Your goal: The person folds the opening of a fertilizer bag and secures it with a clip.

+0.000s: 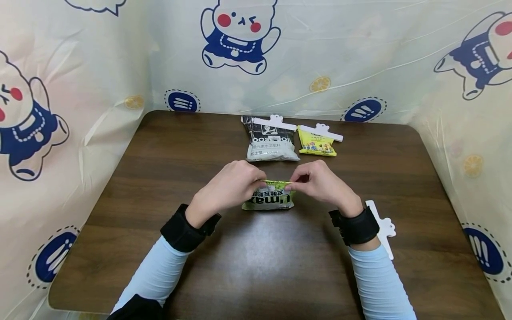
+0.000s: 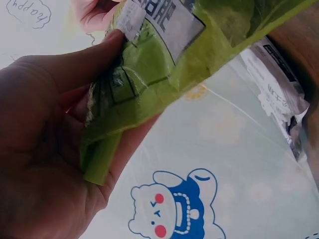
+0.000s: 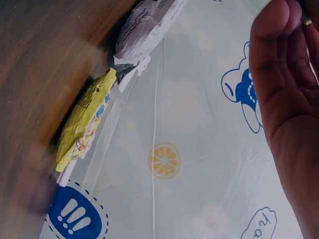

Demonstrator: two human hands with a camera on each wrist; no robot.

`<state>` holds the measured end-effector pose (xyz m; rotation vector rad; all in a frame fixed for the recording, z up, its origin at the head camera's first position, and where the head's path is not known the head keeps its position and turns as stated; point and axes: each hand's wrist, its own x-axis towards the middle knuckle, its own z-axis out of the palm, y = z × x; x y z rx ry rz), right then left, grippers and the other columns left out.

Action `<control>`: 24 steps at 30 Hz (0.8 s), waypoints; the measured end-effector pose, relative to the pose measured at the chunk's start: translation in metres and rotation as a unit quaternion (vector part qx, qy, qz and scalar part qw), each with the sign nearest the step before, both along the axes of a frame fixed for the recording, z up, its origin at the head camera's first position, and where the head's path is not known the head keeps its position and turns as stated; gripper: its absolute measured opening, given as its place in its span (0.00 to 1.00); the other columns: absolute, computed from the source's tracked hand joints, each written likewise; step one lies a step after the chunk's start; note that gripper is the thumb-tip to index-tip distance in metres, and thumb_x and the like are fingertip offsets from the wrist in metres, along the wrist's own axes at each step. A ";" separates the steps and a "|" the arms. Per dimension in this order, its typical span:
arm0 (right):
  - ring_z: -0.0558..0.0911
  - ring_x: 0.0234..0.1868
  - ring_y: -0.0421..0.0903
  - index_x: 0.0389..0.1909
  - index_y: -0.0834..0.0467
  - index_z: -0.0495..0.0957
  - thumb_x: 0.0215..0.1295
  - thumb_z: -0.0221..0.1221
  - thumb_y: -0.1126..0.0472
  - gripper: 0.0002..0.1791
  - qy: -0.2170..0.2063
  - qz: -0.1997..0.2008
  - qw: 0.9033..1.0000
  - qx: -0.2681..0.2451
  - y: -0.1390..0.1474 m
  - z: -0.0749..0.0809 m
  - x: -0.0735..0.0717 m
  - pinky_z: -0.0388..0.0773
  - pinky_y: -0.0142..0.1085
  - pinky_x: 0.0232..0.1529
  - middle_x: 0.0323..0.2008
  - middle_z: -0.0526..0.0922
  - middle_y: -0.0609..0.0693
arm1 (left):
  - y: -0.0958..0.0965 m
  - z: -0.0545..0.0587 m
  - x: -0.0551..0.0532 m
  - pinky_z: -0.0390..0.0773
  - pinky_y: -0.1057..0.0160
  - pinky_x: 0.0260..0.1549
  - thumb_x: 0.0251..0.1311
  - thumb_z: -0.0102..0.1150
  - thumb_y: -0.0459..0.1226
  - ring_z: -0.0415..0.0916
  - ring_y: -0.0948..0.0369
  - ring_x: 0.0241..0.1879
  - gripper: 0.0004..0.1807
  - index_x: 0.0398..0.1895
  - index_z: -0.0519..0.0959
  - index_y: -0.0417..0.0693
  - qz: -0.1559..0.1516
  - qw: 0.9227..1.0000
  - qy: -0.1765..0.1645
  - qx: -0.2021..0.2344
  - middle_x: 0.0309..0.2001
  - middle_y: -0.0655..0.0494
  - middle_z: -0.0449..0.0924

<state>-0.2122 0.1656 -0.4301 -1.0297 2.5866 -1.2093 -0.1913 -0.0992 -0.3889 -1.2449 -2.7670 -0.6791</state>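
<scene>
A green packet point(image 1: 269, 201) with white and dark lettering, upside down to me, is at the middle of the table. My left hand point(image 1: 236, 183) pinches its top edge at the left corner, thumb in front. At the right corner, my right hand point(image 1: 320, 183) pinches the same edge between thumb and fingertips. The left wrist view shows the packet's folded green edge point(image 2: 102, 159) between thumb and fingers. In the right wrist view the right hand point(image 3: 289, 84) has curled fingers, and nearly all of the packet is out of sight.
Behind the packet lie a black and silver bag point(image 1: 273, 144) and a small yellow bag point(image 1: 318, 143), each with a white sealing clip along its top. Another white clip point(image 1: 385, 229) lies by my right wrist, partly hidden. A printed curtain point(image 1: 296, 53) surrounds the wooden table point(image 1: 264, 262).
</scene>
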 end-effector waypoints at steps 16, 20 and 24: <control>0.79 0.29 0.45 0.34 0.57 0.89 0.59 0.76 0.65 0.05 -0.044 0.012 0.998 0.044 0.007 0.010 0.002 0.79 0.43 0.31 0.31 0.88 0.49 | 0.000 -0.001 0.001 0.73 0.59 0.25 0.66 0.70 0.33 0.68 0.63 0.21 0.07 0.29 0.86 0.47 -0.007 1.000 -0.008 -0.005 0.21 0.62 0.76; 0.82 0.34 0.47 0.43 0.58 0.88 0.59 0.76 0.62 0.12 -0.088 0.008 0.992 0.088 0.017 0.013 0.001 0.82 0.46 0.37 0.37 0.89 0.54 | 0.000 0.000 0.002 0.73 0.60 0.25 0.66 0.69 0.33 0.68 0.63 0.21 0.07 0.28 0.85 0.47 -0.011 1.000 -0.005 -0.003 0.21 0.62 0.75; 0.83 0.42 0.50 0.51 0.60 0.86 0.61 0.75 0.58 0.18 -0.142 -0.014 0.980 0.140 0.038 0.019 0.001 0.83 0.51 0.47 0.47 0.89 0.59 | 0.000 0.001 0.002 0.74 0.59 0.27 0.66 0.69 0.33 0.68 0.63 0.22 0.08 0.27 0.84 0.47 -0.016 1.000 -0.002 -0.002 0.21 0.62 0.76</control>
